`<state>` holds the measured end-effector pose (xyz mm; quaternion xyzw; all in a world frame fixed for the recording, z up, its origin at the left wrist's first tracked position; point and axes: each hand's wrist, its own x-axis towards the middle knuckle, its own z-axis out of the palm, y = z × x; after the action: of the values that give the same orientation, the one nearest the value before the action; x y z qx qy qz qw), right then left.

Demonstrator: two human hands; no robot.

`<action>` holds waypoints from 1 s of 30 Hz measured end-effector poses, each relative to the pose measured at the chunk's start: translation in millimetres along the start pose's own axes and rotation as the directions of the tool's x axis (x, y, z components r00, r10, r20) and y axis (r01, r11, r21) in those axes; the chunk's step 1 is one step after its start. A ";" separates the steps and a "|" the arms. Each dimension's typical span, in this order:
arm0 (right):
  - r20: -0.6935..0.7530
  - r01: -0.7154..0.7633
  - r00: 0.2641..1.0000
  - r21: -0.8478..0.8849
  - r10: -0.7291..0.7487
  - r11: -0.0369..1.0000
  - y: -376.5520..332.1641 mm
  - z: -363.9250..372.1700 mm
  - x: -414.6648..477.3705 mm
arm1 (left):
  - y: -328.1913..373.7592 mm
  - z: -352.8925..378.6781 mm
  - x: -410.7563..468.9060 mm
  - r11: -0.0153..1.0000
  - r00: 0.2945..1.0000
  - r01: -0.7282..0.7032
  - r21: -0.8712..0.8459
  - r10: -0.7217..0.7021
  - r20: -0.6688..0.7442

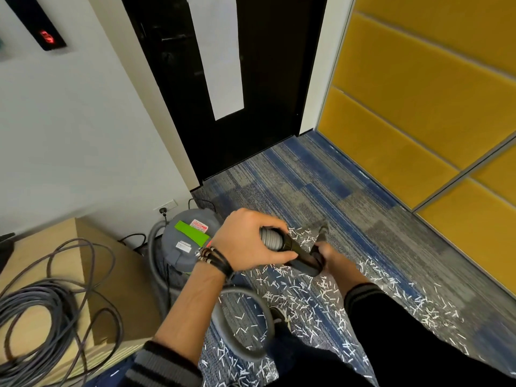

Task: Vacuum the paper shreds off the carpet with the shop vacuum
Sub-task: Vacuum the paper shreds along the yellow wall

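White paper shreds (301, 297) lie scattered over the blue and grey carpet (321, 191) in front of me. The grey shop vacuum (184, 241) with a green label stands at the left by the wall. Its grey hose (240, 331) loops over the carpet up to my hands. My left hand (248, 238) grips the hose's grey cuff where it joins the black handle (298, 252). My right hand (325, 254) grips the black wand just below; its fingers are mostly hidden behind the handle. The grey nozzle tip (322, 230) points down at the shreds.
A black door (237, 79) is straight ahead, a yellow padded wall (418, 107) on the right. At the left stands a wooden cabinet (92, 275) with coiled grey cable (42, 317) on top. A wall socket (164, 209) with a plug is behind the vacuum.
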<state>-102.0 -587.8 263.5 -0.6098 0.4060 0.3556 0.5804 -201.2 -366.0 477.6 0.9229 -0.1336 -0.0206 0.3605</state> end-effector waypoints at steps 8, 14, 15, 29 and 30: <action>0.076 -0.036 0.996 -0.132 0.046 0.991 3.9 22.2 -2.4 | 1.5 -7.0 -11.9 0.991 0.999 -0.031 0.128 0.032 -0.006; 0.194 -0.050 0.979 -0.100 0.069 0.994 27.4 50.7 -27.7 | 6.5 -27.6 -37.8 0.996 0.996 -0.077 0.052 0.079 -0.031; 0.194 -0.049 0.979 -0.089 0.065 0.995 31.9 47.5 -29.0 | 4.7 -28.6 -41.7 0.997 0.996 -0.080 0.015 0.080 -0.028; 0.111 -0.040 0.992 -0.126 0.054 0.991 73.2 47.9 -34.6 | -5.1 -21.9 -91.8 0.999 0.999 -0.041 0.029 0.042 -0.022; 0.141 -0.033 0.989 -0.127 0.051 0.991 76.1 54.1 -37.0 | -4.5 -24.0 -96.1 0.997 0.998 -0.057 0.051 0.058 -0.025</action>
<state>-184.6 -530.6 261.1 -0.6088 0.3527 0.4355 0.5615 -289.5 -321.8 486.7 0.9276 -0.1560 0.0052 0.3394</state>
